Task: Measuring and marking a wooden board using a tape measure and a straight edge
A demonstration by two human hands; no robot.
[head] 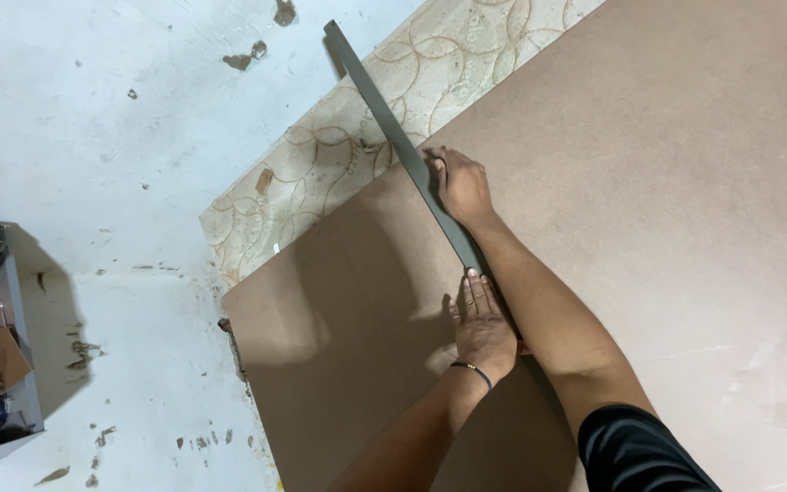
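A long dark grey straightedge (384, 114) lies diagonally across a large brown board (667, 182) and a patterned beige sheet (339, 150) beneath it. My right hand (462, 187) is curled over the straightedge about halfway along, pressing it to the board. My left hand (482, 321), with a thin black band at the wrist, lies flat on the board, fingers together, touching the straightedge's near end. My right forearm crosses over that end and hides it.
The boards rest on a pale, stained concrete floor (93, 137) with scattered chips and debris. At the left edge stands a grey box (11, 364) holding an orange item, cardboard and small tools. The brown board's corner (229, 301) is near the box.
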